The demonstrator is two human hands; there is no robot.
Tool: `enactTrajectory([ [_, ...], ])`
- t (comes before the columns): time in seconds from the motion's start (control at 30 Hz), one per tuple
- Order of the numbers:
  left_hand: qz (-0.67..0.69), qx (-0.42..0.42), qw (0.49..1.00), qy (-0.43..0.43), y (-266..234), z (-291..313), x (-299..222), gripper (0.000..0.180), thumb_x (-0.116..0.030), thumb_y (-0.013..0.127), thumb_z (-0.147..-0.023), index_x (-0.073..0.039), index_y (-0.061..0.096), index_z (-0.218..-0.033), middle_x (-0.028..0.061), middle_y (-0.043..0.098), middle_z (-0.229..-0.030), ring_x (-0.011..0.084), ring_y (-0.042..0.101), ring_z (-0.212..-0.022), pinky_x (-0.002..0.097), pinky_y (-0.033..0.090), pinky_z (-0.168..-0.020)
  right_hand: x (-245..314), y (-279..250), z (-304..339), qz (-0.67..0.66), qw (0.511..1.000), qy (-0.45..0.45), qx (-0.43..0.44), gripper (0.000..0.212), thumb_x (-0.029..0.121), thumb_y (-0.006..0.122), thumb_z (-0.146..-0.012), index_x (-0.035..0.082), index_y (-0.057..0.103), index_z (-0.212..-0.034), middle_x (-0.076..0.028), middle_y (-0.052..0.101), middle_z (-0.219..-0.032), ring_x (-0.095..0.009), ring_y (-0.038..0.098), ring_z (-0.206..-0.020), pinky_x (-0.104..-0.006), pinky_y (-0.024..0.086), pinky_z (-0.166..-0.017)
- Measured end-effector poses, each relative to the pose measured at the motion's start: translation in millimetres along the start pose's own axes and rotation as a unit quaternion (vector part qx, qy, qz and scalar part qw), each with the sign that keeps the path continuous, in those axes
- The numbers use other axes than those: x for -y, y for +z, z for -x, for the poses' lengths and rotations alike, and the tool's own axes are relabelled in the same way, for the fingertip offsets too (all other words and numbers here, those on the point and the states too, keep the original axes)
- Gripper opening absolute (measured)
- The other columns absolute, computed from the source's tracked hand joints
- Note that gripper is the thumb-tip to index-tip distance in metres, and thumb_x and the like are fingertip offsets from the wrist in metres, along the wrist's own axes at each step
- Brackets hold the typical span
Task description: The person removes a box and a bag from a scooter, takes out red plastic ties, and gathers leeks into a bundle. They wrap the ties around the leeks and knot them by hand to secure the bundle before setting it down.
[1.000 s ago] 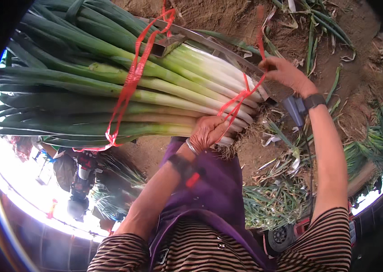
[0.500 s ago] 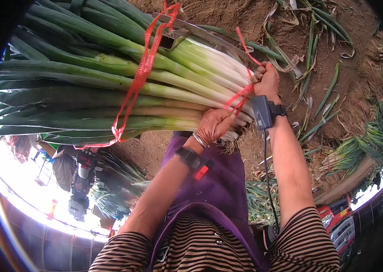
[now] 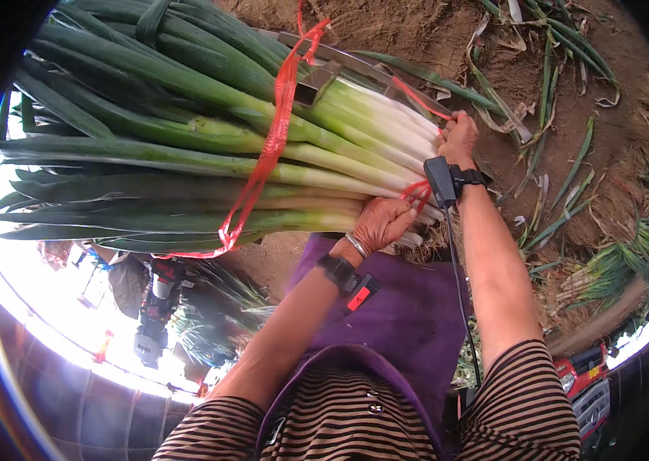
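A large bundle of long green onions (image 3: pixel 209 134) lies across the view, its dark leaves to the left and its white root ends to the right. Round the white ends runs a thin red plastic strap (image 3: pixel 417 190). My left hand (image 3: pixel 384 224) is closed on this strap at the near side of the stalks. On the far side my right hand (image 3: pixel 459 138) is closed on the strap's other part, whose loose end sticks out up and left. A wider red plastic band (image 3: pixel 272 154) crosses the middle of the bundle.
A metal bracket (image 3: pixel 317 83) shows at the bundle's far side. Loose leaves (image 3: pixel 547 84) litter the brown soil at the right, with a pile of green onions (image 3: pixel 609 269) beyond. A red vehicle (image 3: pixel 587 388) stands lower right, a dark machine (image 3: pixel 157 307) lower left.
The strap loop between my hands looks shorter and lies closer to the stalks. In the picture, the bundle and my left hand have shifted to the right and slightly down.
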State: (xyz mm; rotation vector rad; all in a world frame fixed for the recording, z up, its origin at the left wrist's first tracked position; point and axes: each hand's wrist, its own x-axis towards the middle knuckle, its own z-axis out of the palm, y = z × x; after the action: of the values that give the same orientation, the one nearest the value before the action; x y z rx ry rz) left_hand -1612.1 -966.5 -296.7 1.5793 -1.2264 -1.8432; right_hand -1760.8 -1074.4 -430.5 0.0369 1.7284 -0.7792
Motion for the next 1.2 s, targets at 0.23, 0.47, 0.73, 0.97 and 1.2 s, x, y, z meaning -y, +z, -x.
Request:
enactTrajectory([
  [0.23, -0.04, -0.025, 0.995, -0.09, 13, -9, -11, 0.029, -0.025, 0.05, -0.078, -0.002, 0.053, -0.061, 0.0177, 0.049, -0.054, 0.0318, 0.053, -0.052, 0.0379, 0.041, -0.051, -10, -9, -15, 0.234, 0.948, -0.213, 0.023, 0.006, 0.011, 0.046, -0.073, 0.007, 0.049, -0.07, -0.005, 0.042, -0.06, -0.018, 0.042, -0.052, -0.0343, 0.034, -0.043],
  [0.47, -0.051, -0.062, 0.983, -0.165, 20, -11, -17, 0.03, -0.024, 0.052, -0.077, -0.001, 0.052, -0.059, 0.0164, 0.046, -0.051, 0.0256, 0.043, -0.044, 0.034, 0.039, -0.048, -13, -2, -12, 0.107, 0.991, -0.083, 0.017, 0.021, 0.018, 0.041, -0.076, 0.0, 0.051, -0.067, -0.014, 0.05, -0.066, -0.024, 0.047, -0.063, -0.0346, 0.038, -0.057],
  [0.73, -0.114, -0.181, 0.943, -0.257, 36, -29, -23, 0.03, -0.02, 0.051, -0.076, 0.002, 0.054, -0.057, 0.0078, 0.041, -0.043, 0.0094, 0.042, -0.044, 0.0299, 0.036, -0.045, -10, 5, -14, 0.102, 0.992, -0.074, -0.018, 0.029, 0.022, 0.04, -0.076, 0.0, 0.054, -0.063, -0.018, 0.055, -0.067, -0.031, 0.049, -0.065, -0.0385, 0.038, -0.063],
  [0.97, -0.528, 0.063, 0.826, -0.188, 33, -48, -19, 0.017, -0.016, 0.054, -0.068, -0.004, 0.065, -0.069, 0.013, 0.061, -0.062, 0.0177, 0.061, -0.055, 0.0348, 0.048, -0.054, 7, 8, 10, 0.156, 0.98, -0.123, -0.026, 0.03, 0.024, 0.039, -0.077, 0.002, 0.054, -0.064, -0.016, 0.054, -0.073, -0.029, 0.05, -0.074, -0.0351, 0.037, -0.069],
  [1.2, -0.155, -0.135, 0.898, -0.389, 21, -74, 1, 0.018, -0.018, 0.053, -0.071, -0.004, 0.064, -0.075, 0.0175, 0.062, -0.071, 0.026, 0.062, -0.064, 0.0357, 0.048, -0.052, -12, 13, -16, 0.078, 0.993, -0.066, -0.066, 0.025, 0.02, 0.042, -0.078, 0.001, 0.052, -0.065, -0.011, 0.052, -0.068, -0.02, 0.048, -0.064, -0.0319, 0.037, -0.059],
])
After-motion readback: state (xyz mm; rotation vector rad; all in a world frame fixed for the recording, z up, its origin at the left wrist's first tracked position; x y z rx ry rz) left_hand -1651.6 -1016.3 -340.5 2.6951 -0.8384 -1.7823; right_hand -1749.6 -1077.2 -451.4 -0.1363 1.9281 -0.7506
